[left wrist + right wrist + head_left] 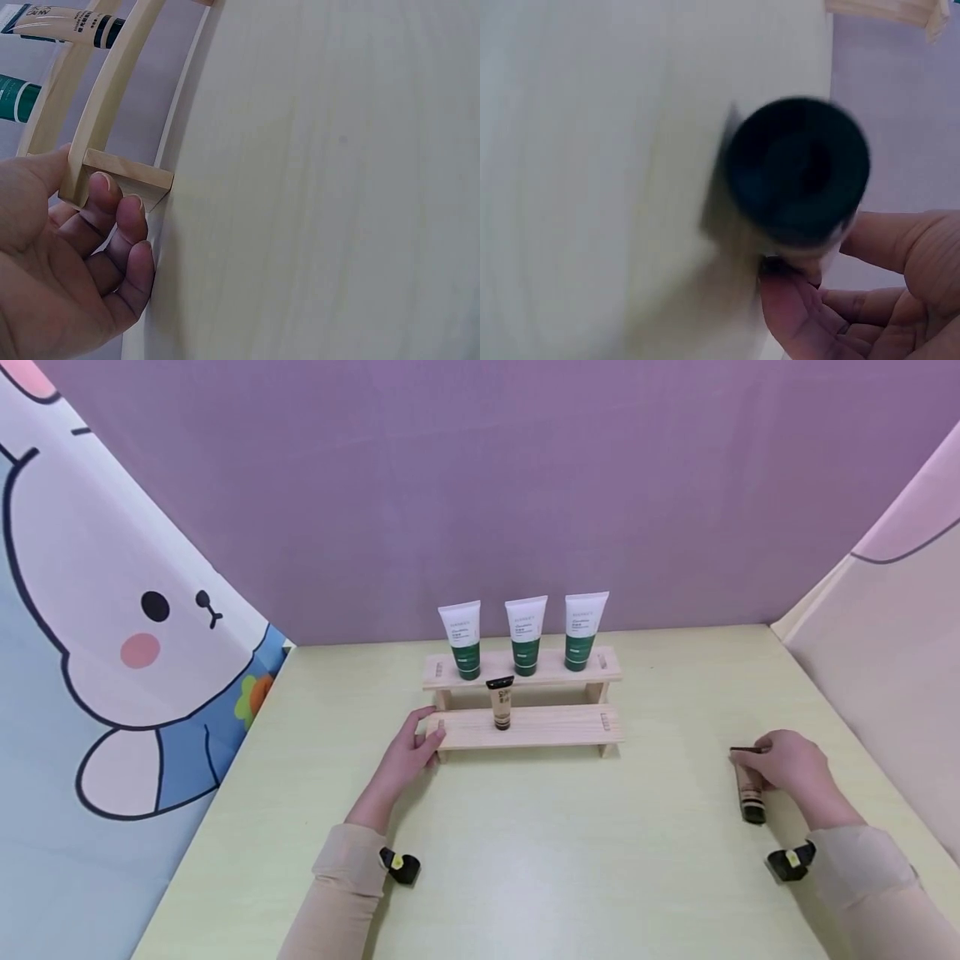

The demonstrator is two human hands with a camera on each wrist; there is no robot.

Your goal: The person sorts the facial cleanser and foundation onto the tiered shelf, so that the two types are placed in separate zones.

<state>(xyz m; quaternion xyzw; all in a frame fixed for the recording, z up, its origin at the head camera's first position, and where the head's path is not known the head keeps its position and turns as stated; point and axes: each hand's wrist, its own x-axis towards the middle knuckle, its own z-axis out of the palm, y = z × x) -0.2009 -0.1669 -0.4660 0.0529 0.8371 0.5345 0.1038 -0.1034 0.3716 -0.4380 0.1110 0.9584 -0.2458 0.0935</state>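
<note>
A two-tier wooden display rack [525,731] stands toward the back of the table. My left hand [408,756] grips the left end of its lower shelf, thumb on top and fingers curled beneath, as the left wrist view shows. On that shelf a small tan tube [502,703] with black ends stands upright. Far to the right, my right hand [798,768] holds a similar tan tube [750,785] by its flat end, the dark cap [799,169] pointing toward me. In the right wrist view that cap hides much of the tube.
Three white-and-green tubes, left [463,639], middle [527,635] and right [584,631], stand in a row on the upper shelf. A purple backdrop [525,493] rises behind the pale table [562,860]. Printed cloth panels border the left [97,693] and right [892,635] sides.
</note>
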